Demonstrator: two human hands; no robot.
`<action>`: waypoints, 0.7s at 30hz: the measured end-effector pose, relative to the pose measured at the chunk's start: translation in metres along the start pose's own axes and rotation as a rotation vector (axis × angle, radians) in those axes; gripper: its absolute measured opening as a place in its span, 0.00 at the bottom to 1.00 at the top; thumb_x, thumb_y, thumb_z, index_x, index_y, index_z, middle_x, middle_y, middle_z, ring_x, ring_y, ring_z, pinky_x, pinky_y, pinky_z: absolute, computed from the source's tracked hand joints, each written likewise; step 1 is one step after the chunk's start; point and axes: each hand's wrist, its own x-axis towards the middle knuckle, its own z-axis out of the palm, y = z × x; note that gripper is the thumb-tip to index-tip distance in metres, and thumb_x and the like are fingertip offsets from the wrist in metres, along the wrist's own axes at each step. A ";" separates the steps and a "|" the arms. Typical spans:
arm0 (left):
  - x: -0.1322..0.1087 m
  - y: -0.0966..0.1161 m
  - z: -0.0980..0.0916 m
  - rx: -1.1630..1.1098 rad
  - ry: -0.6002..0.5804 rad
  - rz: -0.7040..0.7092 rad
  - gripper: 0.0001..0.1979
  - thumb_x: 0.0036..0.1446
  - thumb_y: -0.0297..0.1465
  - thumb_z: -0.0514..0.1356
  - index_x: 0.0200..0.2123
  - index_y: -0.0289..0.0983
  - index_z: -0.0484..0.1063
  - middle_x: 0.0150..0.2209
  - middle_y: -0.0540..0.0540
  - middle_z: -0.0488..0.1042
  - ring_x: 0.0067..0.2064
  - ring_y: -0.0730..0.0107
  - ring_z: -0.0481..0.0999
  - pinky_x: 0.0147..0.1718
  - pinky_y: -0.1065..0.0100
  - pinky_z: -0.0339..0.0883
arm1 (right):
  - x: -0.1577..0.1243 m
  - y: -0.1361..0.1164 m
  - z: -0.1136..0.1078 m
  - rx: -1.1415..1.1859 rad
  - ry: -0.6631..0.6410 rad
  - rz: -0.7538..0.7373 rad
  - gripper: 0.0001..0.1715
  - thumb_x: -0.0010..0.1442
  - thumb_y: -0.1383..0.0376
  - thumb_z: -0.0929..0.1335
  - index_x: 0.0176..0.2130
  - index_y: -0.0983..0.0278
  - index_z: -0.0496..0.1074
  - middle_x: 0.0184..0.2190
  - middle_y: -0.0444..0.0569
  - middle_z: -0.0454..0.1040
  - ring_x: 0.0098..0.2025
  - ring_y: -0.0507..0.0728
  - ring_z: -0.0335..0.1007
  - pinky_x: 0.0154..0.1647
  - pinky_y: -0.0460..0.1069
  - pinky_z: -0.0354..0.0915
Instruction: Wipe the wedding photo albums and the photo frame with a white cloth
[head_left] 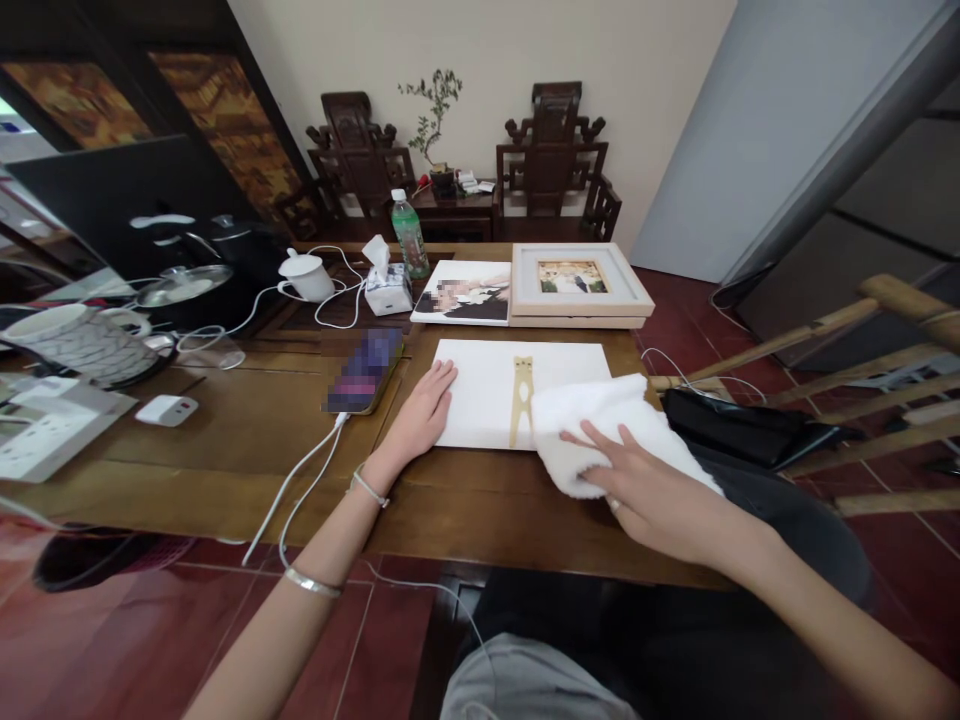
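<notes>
A white rectangular panel [480,395] lies flat on the wooden table, with a tan strip shaped like a frame stand [520,372] on its face. My left hand [424,405] rests on the panel's left edge, fingers stretched out and holding nothing. Over the panel's right front part is a white towel [630,410], bunched and hanging past the edge towards me. My right hand [637,490] presses on this towel with fingers partly bent into it. The towel covers the panel's lower right corner.
Behind the panel lie a photo print [465,295] and a light wood picture frame [637,285]. A phone [367,372] with a white cable lies left of my left hand. Further left are a tissue box [388,292], a green bottle [407,235], a lidded cup [306,275] and a power strip [60,425].
</notes>
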 end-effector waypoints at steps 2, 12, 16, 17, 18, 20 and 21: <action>0.000 0.000 0.000 0.000 -0.004 -0.004 0.24 0.64 0.34 0.44 0.59 0.31 0.62 0.63 0.38 0.60 0.66 0.58 0.53 0.64 0.51 0.48 | 0.023 0.012 -0.001 -0.003 0.009 0.049 0.29 0.52 0.78 0.58 0.50 0.66 0.71 0.65 0.57 0.53 0.67 0.69 0.39 0.60 0.72 0.49; 0.000 0.000 -0.002 -0.022 -0.017 -0.016 0.24 0.64 0.35 0.45 0.59 0.32 0.62 0.63 0.38 0.59 0.66 0.59 0.53 0.64 0.52 0.48 | 0.139 0.024 0.003 -0.031 0.115 0.156 0.33 0.53 0.78 0.58 0.58 0.70 0.63 0.67 0.62 0.43 0.67 0.76 0.29 0.58 0.77 0.39; 0.001 0.001 -0.001 -0.021 -0.016 -0.018 0.24 0.64 0.34 0.45 0.59 0.32 0.62 0.63 0.38 0.59 0.66 0.58 0.52 0.64 0.51 0.48 | 0.119 -0.013 0.016 -0.131 0.064 0.100 0.27 0.55 0.76 0.60 0.53 0.69 0.70 0.67 0.62 0.44 0.67 0.77 0.28 0.59 0.77 0.38; 0.001 0.001 -0.001 -0.022 -0.014 -0.016 0.24 0.64 0.34 0.45 0.59 0.33 0.62 0.63 0.39 0.59 0.66 0.58 0.52 0.63 0.50 0.48 | 0.109 -0.023 0.019 -0.139 0.064 0.072 0.25 0.57 0.75 0.60 0.52 0.68 0.71 0.67 0.61 0.45 0.67 0.77 0.29 0.59 0.76 0.39; 0.001 0.001 -0.001 -0.022 -0.011 -0.013 0.23 0.64 0.34 0.45 0.59 0.34 0.62 0.63 0.39 0.59 0.66 0.58 0.53 0.63 0.50 0.48 | 0.098 -0.032 0.021 -0.141 0.068 0.038 0.24 0.58 0.74 0.59 0.51 0.67 0.72 0.67 0.61 0.45 0.67 0.77 0.30 0.59 0.76 0.40; 0.001 0.002 -0.001 -0.019 -0.006 -0.006 0.23 0.64 0.34 0.45 0.60 0.34 0.62 0.63 0.40 0.59 0.66 0.59 0.53 0.63 0.50 0.48 | 0.078 -0.046 0.025 -0.136 0.068 -0.029 0.22 0.59 0.72 0.60 0.49 0.66 0.74 0.67 0.61 0.47 0.67 0.78 0.31 0.58 0.77 0.41; 0.001 0.002 -0.001 -0.016 -0.004 -0.003 0.23 0.64 0.34 0.45 0.60 0.35 0.62 0.63 0.41 0.59 0.66 0.59 0.53 0.63 0.50 0.48 | 0.070 -0.050 0.026 -0.131 0.058 -0.052 0.21 0.59 0.72 0.60 0.48 0.66 0.74 0.67 0.62 0.47 0.67 0.78 0.32 0.58 0.77 0.42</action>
